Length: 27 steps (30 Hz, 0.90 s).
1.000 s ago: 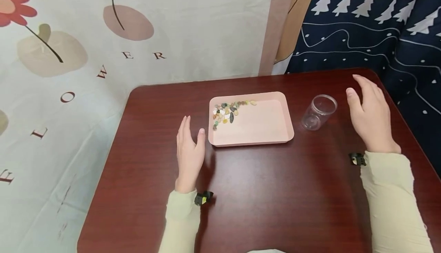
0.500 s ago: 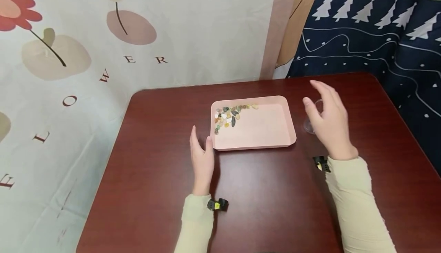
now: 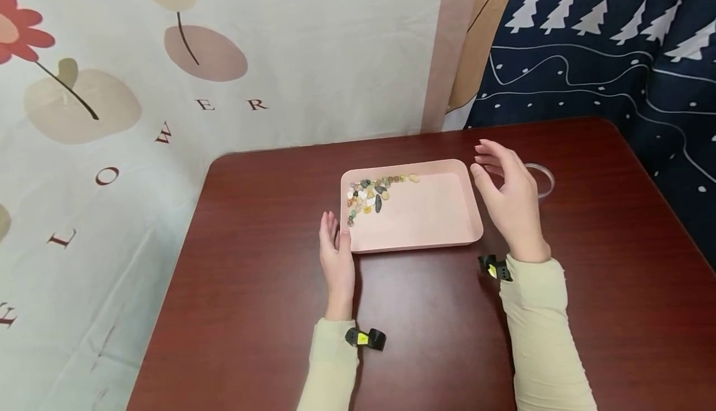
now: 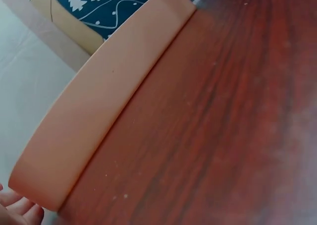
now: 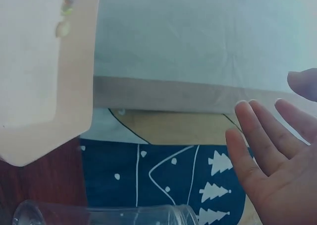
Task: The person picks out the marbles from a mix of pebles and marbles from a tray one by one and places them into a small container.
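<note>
Pink tray on the table was touched at eight o'clock by the relaxed left hand, and the jar could be toppled if the empty, unclenched right hand at three was swung outward.

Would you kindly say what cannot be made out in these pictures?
Clear jar: head view, mostly behind the right hand.
Left hand: left wrist view, mostly cut off at lower left.
Stones: head view, too small to count reliably; left wrist view, behind the tray's wall.
</note>
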Tool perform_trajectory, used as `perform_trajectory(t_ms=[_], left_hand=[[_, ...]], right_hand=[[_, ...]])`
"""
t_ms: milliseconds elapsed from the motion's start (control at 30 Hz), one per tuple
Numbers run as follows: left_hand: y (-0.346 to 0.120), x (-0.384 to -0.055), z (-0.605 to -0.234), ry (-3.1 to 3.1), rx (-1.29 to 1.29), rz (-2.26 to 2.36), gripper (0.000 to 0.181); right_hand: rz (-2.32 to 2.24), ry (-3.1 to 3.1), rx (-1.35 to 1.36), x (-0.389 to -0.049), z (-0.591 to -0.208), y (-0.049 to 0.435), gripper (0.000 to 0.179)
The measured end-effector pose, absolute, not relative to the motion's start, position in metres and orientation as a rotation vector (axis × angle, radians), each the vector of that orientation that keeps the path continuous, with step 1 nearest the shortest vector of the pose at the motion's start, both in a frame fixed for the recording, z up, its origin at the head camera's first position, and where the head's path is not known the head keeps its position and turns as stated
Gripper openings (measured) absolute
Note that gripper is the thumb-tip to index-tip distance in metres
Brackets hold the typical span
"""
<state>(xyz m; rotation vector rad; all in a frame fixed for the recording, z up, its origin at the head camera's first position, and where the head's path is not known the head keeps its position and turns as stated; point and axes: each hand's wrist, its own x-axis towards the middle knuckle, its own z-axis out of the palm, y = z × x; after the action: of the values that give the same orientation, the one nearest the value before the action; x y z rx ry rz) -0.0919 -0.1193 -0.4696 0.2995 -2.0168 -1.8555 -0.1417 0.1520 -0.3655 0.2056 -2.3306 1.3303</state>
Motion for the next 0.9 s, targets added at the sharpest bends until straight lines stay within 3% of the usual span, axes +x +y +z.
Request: perform_trajectory(t_ms=[533, 900], left_hand=[[-0.129, -0.125, -0.480, -1.828, 0.230, -2.073, 0.044], [-0.140, -0.152, -0.480, -1.910, 0.227, -2.128, 0.053]], right_hand=[[1.369, -2.295, 0.123, -0.128, -0.350, 0.145, 0.037], [1.399, -2.339, 0.147, -0.145, -0.377, 0.156, 0.040]])
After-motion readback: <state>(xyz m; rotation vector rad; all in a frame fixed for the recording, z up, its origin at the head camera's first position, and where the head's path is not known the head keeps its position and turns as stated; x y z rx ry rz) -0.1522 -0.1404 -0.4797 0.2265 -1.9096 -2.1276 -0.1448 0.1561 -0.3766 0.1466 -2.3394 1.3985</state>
